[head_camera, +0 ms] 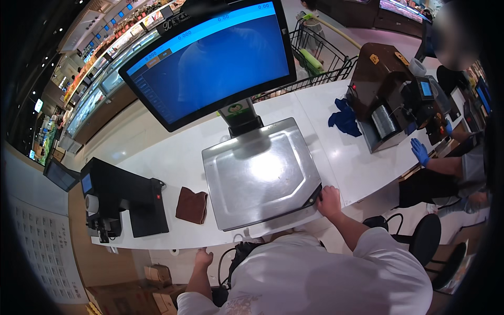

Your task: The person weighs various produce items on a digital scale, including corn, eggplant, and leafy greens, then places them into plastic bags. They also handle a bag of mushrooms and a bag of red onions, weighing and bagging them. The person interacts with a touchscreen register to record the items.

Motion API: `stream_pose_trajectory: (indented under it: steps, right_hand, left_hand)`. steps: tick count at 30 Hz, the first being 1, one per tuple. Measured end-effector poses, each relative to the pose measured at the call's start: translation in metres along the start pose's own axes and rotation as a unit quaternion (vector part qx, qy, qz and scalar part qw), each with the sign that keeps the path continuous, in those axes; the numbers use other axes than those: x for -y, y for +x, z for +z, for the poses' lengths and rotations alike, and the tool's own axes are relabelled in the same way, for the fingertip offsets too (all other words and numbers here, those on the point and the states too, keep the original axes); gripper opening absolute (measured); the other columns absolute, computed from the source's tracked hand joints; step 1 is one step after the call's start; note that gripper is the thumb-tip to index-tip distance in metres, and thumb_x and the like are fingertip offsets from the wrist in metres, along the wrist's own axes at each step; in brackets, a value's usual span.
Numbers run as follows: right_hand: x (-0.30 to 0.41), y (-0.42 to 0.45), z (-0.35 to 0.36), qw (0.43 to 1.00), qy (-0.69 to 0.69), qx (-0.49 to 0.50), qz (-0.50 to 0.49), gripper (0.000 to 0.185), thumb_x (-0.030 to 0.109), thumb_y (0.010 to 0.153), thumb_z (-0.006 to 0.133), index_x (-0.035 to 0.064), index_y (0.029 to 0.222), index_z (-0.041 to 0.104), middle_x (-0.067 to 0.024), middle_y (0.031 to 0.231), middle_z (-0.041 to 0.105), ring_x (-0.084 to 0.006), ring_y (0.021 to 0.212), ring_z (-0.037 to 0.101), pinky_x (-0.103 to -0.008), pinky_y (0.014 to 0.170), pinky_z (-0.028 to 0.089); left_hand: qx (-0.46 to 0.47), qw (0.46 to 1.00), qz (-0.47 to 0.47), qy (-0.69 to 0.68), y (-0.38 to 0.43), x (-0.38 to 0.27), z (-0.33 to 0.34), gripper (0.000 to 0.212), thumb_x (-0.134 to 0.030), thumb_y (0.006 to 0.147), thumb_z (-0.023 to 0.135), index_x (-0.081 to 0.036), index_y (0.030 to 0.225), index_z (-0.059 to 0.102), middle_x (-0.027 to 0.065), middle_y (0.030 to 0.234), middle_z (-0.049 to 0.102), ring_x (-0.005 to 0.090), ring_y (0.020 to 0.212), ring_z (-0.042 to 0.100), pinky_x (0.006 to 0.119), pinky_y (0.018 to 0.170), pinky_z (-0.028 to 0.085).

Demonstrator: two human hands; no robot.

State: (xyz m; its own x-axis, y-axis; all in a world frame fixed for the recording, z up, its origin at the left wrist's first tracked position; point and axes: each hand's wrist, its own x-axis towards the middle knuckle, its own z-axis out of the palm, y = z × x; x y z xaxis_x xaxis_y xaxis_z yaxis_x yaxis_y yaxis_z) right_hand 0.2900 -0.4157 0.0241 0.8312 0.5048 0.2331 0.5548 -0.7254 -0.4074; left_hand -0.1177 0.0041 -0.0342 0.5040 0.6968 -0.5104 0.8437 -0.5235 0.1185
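Before me a digital weighing scale with a bare steel platform [260, 177] stands on a white counter [334, 173]. My right hand [330, 200] is at the platform's front right corner, fingers curled beside a small dark panel there. Whether it grips the edge is hidden. My left hand [204, 258] is low by the counter's front edge, with a finger pointing up to it and nothing visible in it. Behind the platform a large screen [220, 63] on a post shows a blue display. A folded brown cloth [191, 205] lies left of the scale.
A black machine with a paper roll [143, 201] stands on the left. On the right are a dark blue cloth [343, 118] and a brown wrapping machine [378, 90]. A co-worker's blue-gloved hand [420, 152] rests nearby. A shopping cart [323, 71] is beyond the counter; cardboard boxes [157, 275] are below.
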Motion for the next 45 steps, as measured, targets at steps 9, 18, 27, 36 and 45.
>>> stream_pose_trajectory:
  steps: [9, 18, 27, 36, 45]
  right_hand:
    - [-0.005, -0.005, 0.005, 1.0, -0.007, -0.024, -0.018, 0.011, 0.017, 0.077, 0.064, 0.0072, 0.076, 0.06, -0.009, 0.082, 0.055, -0.0289, 0.086, 0.053, -0.0428, 0.077, 0.038]
    - [-0.002, -0.006, -0.005, 0.995, 0.072, -0.06, -0.029, 0.013, 0.017, 0.076, 0.064, 0.0062, 0.069, 0.06, -0.0093, 0.077, 0.055, -0.0297, 0.081, 0.053, -0.0429, 0.074, 0.038]
    - [-0.03, -0.007, 0.0, 0.992, 0.106, -0.05, -0.054, 0.015, 0.017, 0.081, 0.059, 0.0055, 0.073, 0.064, -0.0087, 0.07, 0.059, -0.0277, 0.073, 0.055, -0.0432, 0.067, 0.042]
    - [-0.079, 0.025, 0.009, 0.823, 0.502, 0.068, 0.258, 0.024, 0.021, 0.092, 0.053, 0.0024, 0.083, 0.065, -0.0015, 0.07, 0.058, -0.0094, 0.059, 0.051, -0.0253, 0.053, 0.043]
    - [-0.059, 0.012, 0.011, 0.929, 0.347, -0.042, 0.123, 0.022, 0.019, 0.09, 0.057, 0.0001, 0.082, 0.066, -0.0087, 0.07, 0.063, -0.0154, 0.064, 0.057, -0.0311, 0.062, 0.046]
  left_hand:
    - [0.2, 0.971, -0.052, -0.121, 0.039, 0.048, 0.01, 0.041, -0.036, 0.085, 0.057, -0.003, 0.108, 0.068, 0.0177, 0.109, 0.068, 0.028, 0.103, 0.064, 0.038, 0.086, 0.05]
    - [-0.124, 0.957, 0.151, -0.216, -0.125, -0.14, -0.27, 0.025, -0.005, 0.093, 0.043, 0.003, 0.096, 0.067, 0.0138, 0.071, 0.068, 0.0169, 0.062, 0.062, 0.033, 0.06, 0.048]
    - [-0.276, 0.588, 0.759, -0.045, -0.308, -0.415, -0.335, 0.029, -0.015, 0.07, 0.066, -0.009, 0.099, 0.071, 0.0084, 0.097, 0.066, 0.0224, 0.08, 0.062, 0.028, 0.065, 0.047]
    - [-0.326, 0.418, 0.846, -0.054, -0.345, -0.502, -0.271, 0.022, -0.012, 0.077, 0.063, -0.01, 0.097, 0.07, 0.0077, 0.092, 0.067, 0.0188, 0.075, 0.061, 0.028, 0.062, 0.045]
    - [-0.303, 0.475, 0.826, -0.029, -0.351, -0.465, -0.292, 0.024, -0.009, 0.081, 0.058, -0.006, 0.102, 0.068, 0.0103, 0.089, 0.067, 0.018, 0.07, 0.059, 0.029, 0.059, 0.044]
